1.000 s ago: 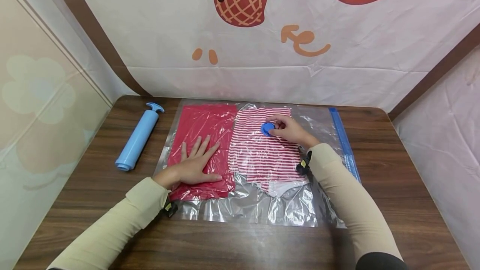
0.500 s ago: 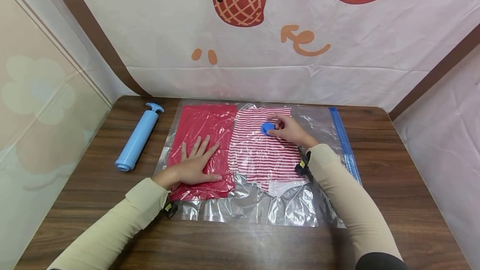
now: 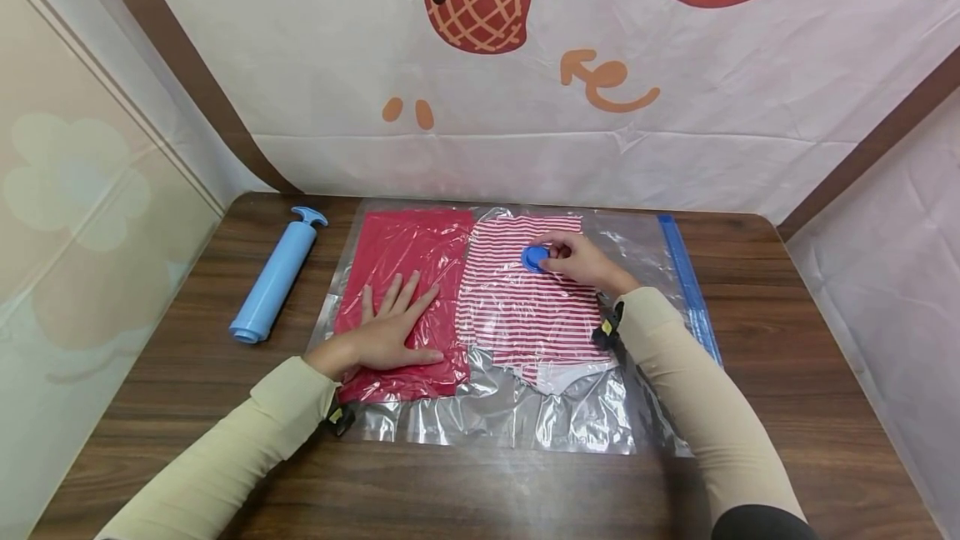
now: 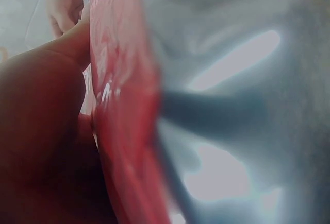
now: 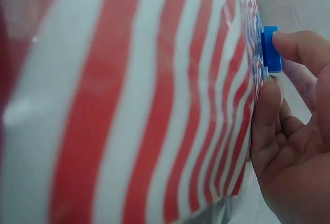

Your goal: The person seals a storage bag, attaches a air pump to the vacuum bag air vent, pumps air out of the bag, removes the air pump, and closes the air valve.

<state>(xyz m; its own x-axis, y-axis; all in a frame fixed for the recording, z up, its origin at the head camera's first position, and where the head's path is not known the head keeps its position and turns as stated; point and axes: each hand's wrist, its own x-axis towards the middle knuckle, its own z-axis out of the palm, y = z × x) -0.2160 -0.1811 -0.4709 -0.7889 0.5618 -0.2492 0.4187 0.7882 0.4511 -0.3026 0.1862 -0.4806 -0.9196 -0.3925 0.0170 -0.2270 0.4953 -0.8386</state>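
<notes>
A clear vacuum storage bag (image 3: 495,423) lies flat with a folded red garment (image 3: 408,240) and a red-and-white striped garment (image 3: 517,315) inside. My left hand (image 3: 390,340) rests on the bag over the red garment, fingers spread. On the striped side, my right hand (image 3: 573,259) pinches the round blue valve cap (image 3: 534,257) between thumb and fingers. From the right wrist, the blue cap (image 5: 271,49) stands out from the bag's surface, with the right hand (image 5: 296,131) at it; some fingers curl beneath. The left wrist view shows the red garment (image 4: 124,100) under plastic beside the left hand (image 4: 46,116).
A light blue hand pump (image 3: 276,277) lies on the wooden table (image 3: 480,494), left of the bag. The bag's blue zip strip (image 3: 690,286) runs down its right side. A printed cloth (image 3: 315,57) stands behind the table, with more cloth at both sides.
The right hand's fingers shifted slightly around the blue valve cap, back toward the right and then left again. The left hand, bag and pump have stayed in place.
</notes>
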